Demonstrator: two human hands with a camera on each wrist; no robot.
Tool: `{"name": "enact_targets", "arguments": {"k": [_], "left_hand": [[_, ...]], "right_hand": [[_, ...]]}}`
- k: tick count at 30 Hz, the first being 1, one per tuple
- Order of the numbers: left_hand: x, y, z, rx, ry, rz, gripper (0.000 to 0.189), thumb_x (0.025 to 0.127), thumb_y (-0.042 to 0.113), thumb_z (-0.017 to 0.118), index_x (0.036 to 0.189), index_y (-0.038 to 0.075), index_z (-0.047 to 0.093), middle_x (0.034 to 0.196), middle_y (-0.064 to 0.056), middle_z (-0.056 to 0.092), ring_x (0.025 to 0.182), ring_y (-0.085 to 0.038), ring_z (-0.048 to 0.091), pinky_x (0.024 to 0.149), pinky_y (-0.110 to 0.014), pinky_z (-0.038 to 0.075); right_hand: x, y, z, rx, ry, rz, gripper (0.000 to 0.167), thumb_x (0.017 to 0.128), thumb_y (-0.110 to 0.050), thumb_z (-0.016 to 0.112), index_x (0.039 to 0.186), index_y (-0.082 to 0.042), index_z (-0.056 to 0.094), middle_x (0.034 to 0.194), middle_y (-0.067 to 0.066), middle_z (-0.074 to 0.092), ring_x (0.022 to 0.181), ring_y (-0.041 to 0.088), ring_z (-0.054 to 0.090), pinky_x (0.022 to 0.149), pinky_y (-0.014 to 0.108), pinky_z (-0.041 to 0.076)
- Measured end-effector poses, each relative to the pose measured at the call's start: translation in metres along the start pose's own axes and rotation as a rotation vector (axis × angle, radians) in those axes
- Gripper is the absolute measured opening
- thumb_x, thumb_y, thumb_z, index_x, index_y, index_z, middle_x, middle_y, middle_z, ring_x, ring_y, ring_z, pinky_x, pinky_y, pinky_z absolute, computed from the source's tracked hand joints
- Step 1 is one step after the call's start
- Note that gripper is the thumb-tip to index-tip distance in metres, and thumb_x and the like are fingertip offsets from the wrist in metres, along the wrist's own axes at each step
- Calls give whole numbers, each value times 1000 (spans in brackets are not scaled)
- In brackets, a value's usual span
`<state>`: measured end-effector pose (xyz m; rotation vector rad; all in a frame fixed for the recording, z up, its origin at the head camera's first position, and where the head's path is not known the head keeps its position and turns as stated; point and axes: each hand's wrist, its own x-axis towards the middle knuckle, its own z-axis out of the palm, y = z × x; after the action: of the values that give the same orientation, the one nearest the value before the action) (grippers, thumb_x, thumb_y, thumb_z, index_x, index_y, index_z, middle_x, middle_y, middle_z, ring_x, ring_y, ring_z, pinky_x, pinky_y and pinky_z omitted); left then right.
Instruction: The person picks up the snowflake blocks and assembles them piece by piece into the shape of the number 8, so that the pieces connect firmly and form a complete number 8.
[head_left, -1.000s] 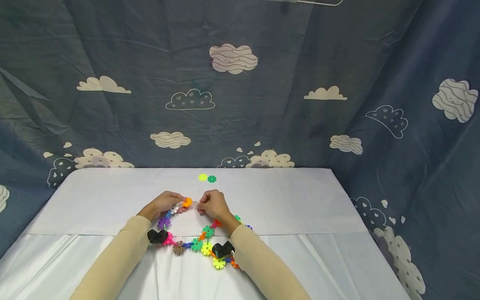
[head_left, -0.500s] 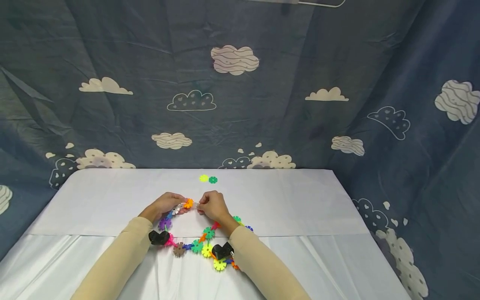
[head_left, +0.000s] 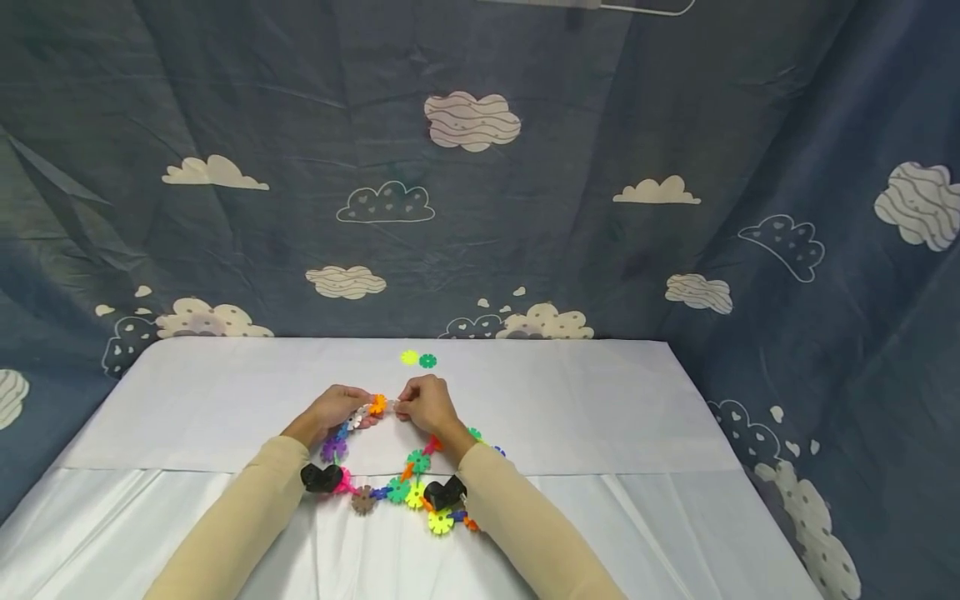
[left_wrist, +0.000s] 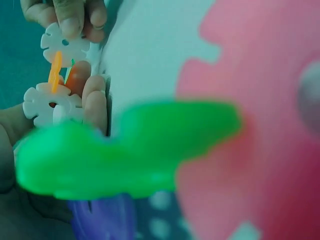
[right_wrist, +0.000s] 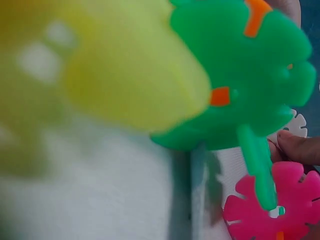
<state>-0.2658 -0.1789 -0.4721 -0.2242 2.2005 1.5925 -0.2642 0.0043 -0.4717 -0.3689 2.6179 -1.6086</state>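
My left hand (head_left: 337, 408) grips the end of a chain of notched flower-shaped linking discs, near a white disc (left_wrist: 50, 102). An orange disc (head_left: 378, 404) stands edge-on between that one and a second white disc (left_wrist: 65, 45). My right hand (head_left: 427, 402) pinches this second white disc between thumb and fingers. In the left wrist view the orange disc meets both white ones; how deep the slots sit cannot be told. The chain runs down through a purple disc (head_left: 333, 450), a brown disc (head_left: 363, 500) and a green disc (right_wrist: 250, 75). My right forearm hides part of it.
A loose yellow disc (head_left: 408, 357) and a loose green disc (head_left: 427, 361) lie near the back of the white-covered table (head_left: 600, 408). Black wrist cameras, left camera (head_left: 322, 478) and right camera (head_left: 444, 493), hang close to the chain. A cloud-patterned curtain (head_left: 525, 250) stands behind.
My right hand has risen slightly with the white disc. The left hand keeps its grip, and the chain has shifted only a little along with the head view.
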Motion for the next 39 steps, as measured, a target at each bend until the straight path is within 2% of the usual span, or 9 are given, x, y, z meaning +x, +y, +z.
{"name": "enact_targets", "arguments": {"k": [2,5,9,14,18,25,30,34,39], "left_hand": [[-2,0,1,49,36,6,33,100,15,51,122,-8,58,106,-17,66,74,-12,64,72,-26,54],[-3,0,3,129,84,7,33,100,17,51,121,-6,61,120,-20,61,98,-22,60,93,-39,47],[-5,1,4,157,111,16,33,100,18,50,120,-6,62,124,-21,59,105,-23,57,103,-48,37],[-10,6,6,119,92,28,31,100,15,50,118,-8,62,103,-17,68,79,-15,66,80,-31,52],[-9,5,8,55,60,39,31,100,13,50,118,-11,60,92,-15,69,67,-11,67,64,-24,54],[-9,5,9,69,97,52,30,100,9,48,119,-13,59,93,-15,70,62,-9,65,60,-21,53],[-10,6,10,20,85,42,30,100,6,47,120,-15,57,89,-16,69,60,-10,65,59,-23,55],[-10,7,9,44,92,38,28,100,7,49,116,-13,60,89,-14,69,61,-9,65,60,-22,55],[-9,8,3,53,-24,50,26,101,7,46,115,-13,57,84,-12,70,64,-10,66,62,-22,55]], "right_hand": [[2,0,-1,-2,-6,-9,14,78,6,75,68,2,65,66,7,66,56,12,65,53,20,54],[6,1,-1,-13,-11,-31,14,77,7,75,68,3,66,66,7,66,56,13,66,53,19,54],[9,1,-1,-16,-17,-57,13,77,8,75,68,3,67,66,8,67,57,15,67,53,19,54],[10,3,-2,-5,-12,-69,12,76,8,76,68,4,68,66,9,67,56,16,67,52,20,54],[10,3,-3,2,-10,-58,12,74,8,77,67,4,68,65,10,68,56,17,67,51,20,54],[10,-2,-3,-10,-27,-50,11,74,8,77,67,5,69,66,10,68,56,15,67,52,20,54],[10,-2,0,56,-33,20,11,74,10,76,68,6,68,66,8,66,56,13,66,53,22,55],[10,-2,2,81,-46,54,10,75,10,75,69,6,68,66,7,65,56,11,66,54,23,55],[9,-5,-5,-22,-86,55,10,75,3,79,72,1,70,68,3,64,59,8,61,57,19,54]]}}
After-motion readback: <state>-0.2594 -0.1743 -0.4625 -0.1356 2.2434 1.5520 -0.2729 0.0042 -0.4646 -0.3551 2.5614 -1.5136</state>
